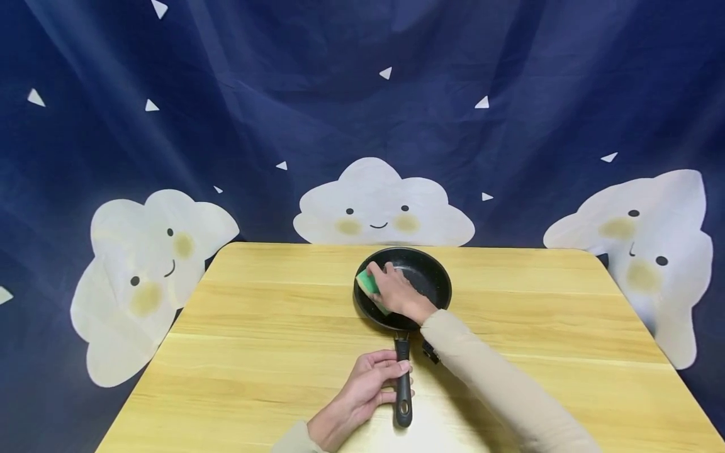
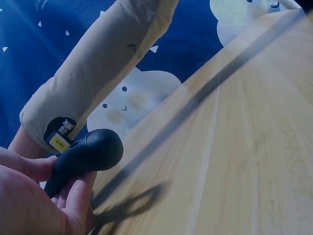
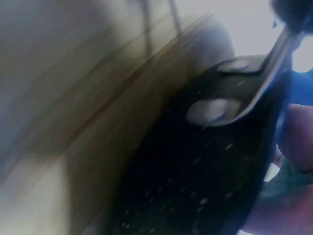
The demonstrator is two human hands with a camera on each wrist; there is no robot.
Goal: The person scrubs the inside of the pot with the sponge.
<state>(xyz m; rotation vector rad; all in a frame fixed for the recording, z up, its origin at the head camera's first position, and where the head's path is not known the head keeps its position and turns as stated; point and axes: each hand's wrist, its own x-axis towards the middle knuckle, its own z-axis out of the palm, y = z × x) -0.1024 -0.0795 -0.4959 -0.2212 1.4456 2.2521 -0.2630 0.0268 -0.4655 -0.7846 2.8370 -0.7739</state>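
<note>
A black frying pan (image 1: 435, 277) stands near the table's far edge, its handle (image 1: 403, 402) pointing toward me. My left hand (image 1: 369, 385) grips that handle, thumb on top and fingers beneath; the left wrist view shows the rounded handle end (image 2: 102, 149) poking out past the left hand (image 2: 29, 200). Inside the pan, my right hand (image 1: 396, 293) holds a green-topped sponge (image 1: 367, 282) against the left part of the inner surface. The right wrist view is blurred and shows the pan's speckled outside (image 3: 190, 181), with part of the right hand (image 3: 299, 137) at the right edge.
The pan rests on a light wooden table (image 1: 255, 314). Behind it hangs a dark blue curtain (image 1: 340, 113) with printed clouds. My right sleeve (image 1: 498, 390) reaches across the table right of the handle, with a small black device (image 1: 430, 352) at the wrist.
</note>
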